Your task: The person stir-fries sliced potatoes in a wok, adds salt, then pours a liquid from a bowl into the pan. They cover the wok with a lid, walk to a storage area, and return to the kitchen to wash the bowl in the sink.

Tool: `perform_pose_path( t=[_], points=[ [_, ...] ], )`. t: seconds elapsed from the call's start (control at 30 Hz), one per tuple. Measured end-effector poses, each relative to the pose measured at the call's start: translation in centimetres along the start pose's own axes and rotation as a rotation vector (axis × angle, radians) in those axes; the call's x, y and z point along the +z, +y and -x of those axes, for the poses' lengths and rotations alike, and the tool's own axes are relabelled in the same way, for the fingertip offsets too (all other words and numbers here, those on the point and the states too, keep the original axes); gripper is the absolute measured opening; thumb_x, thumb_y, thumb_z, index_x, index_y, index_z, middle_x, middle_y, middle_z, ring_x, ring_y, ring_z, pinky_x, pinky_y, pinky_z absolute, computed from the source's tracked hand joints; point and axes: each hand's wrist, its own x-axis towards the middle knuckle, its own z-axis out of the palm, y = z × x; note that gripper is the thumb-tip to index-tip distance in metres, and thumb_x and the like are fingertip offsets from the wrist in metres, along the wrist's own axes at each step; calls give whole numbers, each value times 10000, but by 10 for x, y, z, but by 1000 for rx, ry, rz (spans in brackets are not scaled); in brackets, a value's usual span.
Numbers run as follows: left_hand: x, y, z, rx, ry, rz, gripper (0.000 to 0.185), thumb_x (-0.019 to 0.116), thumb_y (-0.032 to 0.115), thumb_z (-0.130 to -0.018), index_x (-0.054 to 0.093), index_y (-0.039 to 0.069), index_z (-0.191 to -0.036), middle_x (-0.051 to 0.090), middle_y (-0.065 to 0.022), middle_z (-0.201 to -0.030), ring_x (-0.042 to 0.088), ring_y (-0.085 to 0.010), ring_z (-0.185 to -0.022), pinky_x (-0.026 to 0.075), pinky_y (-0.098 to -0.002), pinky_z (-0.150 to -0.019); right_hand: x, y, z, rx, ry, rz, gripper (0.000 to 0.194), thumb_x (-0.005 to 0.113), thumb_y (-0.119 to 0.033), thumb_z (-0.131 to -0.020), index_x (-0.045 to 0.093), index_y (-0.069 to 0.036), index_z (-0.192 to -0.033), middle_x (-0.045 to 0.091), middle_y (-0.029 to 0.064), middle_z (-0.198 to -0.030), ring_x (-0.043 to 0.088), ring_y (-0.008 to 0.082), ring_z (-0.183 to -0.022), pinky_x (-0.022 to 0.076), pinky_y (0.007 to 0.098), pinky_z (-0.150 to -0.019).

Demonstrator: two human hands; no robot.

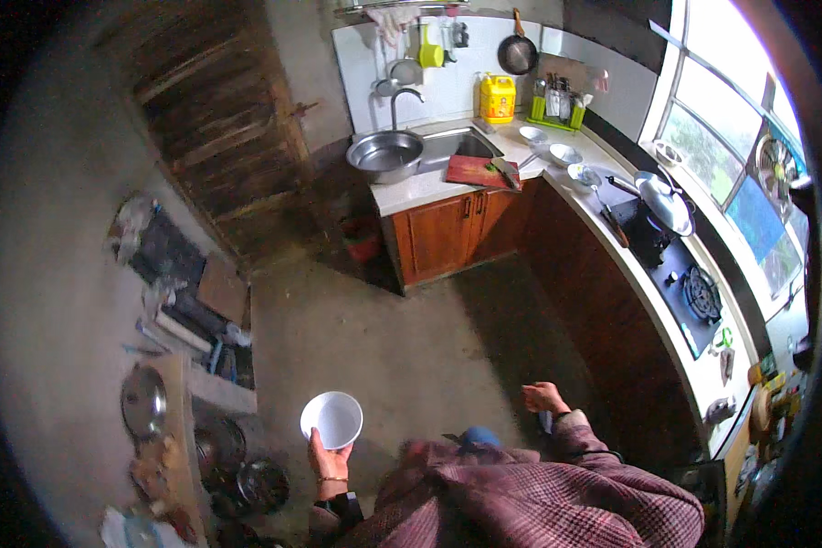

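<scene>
A white bowl [332, 419] is held in my left hand [327, 462], with the thumb over its rim and the fingers beneath. The bowl's inside faces up and shows no contents. Out to the right, my right hand [545, 397] hangs over the floor with its fingers curled, apart from the counter. I see nothing in it. A blue shoe or trouser part [478, 436] shows past the front of my checked jacket [520, 486].
An L-shaped counter [647, 294] carries a gas stove [700, 294], a lidded wok [664, 202], several bowls and a red cutting board [476, 171] with a knife. A steel basin [385, 152] stands beside the sink. Left are a wooden shelf [178, 383] and pots [263, 485].
</scene>
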Motion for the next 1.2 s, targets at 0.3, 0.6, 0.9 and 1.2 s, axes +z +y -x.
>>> perform_pose_path(
  t=[0.3, 0.6, 0.9, 1.2],
  points=[
    [207, 58, -195, 89, -206, 21, 546, 539, 417, -914, 411, 84, -1328, 487, -123, -1309, 496, -302, -1190, 446, -514, -918, 5, -126, -99, -330, 332, 688, 363, 621, -235, -882, 529, -57, -579, 521, 84, -537, 526, 232, -447, 436, 379, -436],
    [385, 84, -320, 80, -190, 7, 567, 513, 443, -925, 409, 72, -1341, 483, -127, -1312, 492, -310, -1185, 447, -533, -918, 351, -424, -252, -741, -95, 688, 242, 640, -263, -889, 563, -71, -765, 501, -19, -604, 461, 88, -497, 335, 250, -436],
    [522, 116, -502, 86, -297, -195, 593, 517, 453, -919, 409, 41, -1333, 517, -142, -1249, 529, -303, -1140, 481, -480, -871, 592, -530, -362, -818, -24, 979, 360, 755, -303, -784, 589, 16, -785, 560, 66, -656, 568, 140, -572, 491, 293, -483],
    [669, 122, -733, 257, -542, -823, 487, 585, 408, -902, 563, -28, -1117, 624, -137, -1018, 588, -231, -941, 464, -361, -821, 622, -566, -493, -811, 148, 1741, 262, 674, -133, -681, 644, -39, -924, 656, 177, -822, 662, 289, -798, 516, 419, -687]
  ],
)
